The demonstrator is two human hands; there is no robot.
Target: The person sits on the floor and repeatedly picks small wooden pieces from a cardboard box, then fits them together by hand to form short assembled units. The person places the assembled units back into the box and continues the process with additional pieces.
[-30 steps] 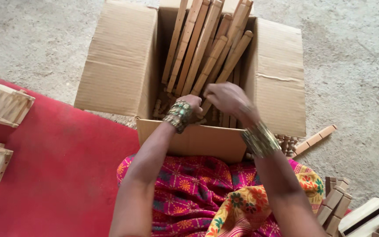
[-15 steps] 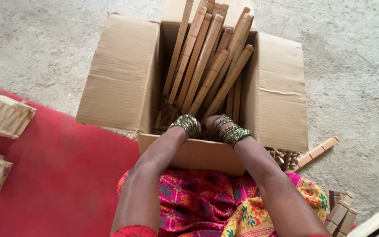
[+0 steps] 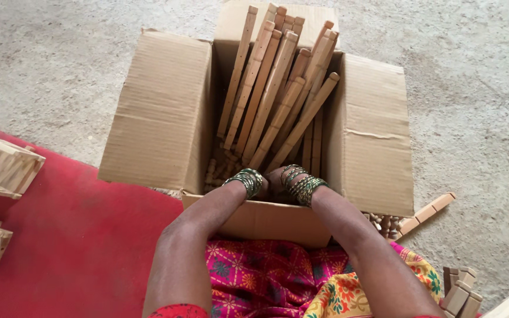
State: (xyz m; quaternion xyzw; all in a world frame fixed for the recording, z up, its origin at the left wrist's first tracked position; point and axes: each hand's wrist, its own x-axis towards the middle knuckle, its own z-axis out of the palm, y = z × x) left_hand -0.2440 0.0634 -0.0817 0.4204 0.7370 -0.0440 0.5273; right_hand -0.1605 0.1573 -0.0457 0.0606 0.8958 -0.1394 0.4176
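Head view: both hands were sunk inside the cardboard box (image 3: 160, 112) at its near wall. Only the wrists with green-gold bangles (image 3: 247, 180) showed. The left hand (image 3: 258, 187) and right hand (image 3: 278, 179) were hidden below the rim, so whether they were spread, pressed together or pinching anything could not be told.

The wooden sticks (image 3: 272, 100) were stood on end in the box, leaned back against the far wall, with their lower ends down by the hands. Short turned pegs (image 3: 216, 171) were seen loose on the box floor at the left.

Handling, judged only: the sticks were taken to be light, stiff, dry wood, squared, with a small tenon at each top end. Not slippery, not fragile as a bundle, though the thin tenons could be chipped. The best hold was judged to be around the shaft near the middle or lower third, not on the tips. A loose bundle would likely fan out if gripped at one end.

Surface: the box was set on a rough grey concrete floor (image 3: 60, 65), partly beside a red mat (image 3: 72, 247). Slatted wooden frames (image 3: 4, 168) were seen on the mat at the left, and more wooden pieces (image 3: 428, 209) on the floor at the right. Pink patterned cloth (image 3: 260, 277) was spread across the lap.
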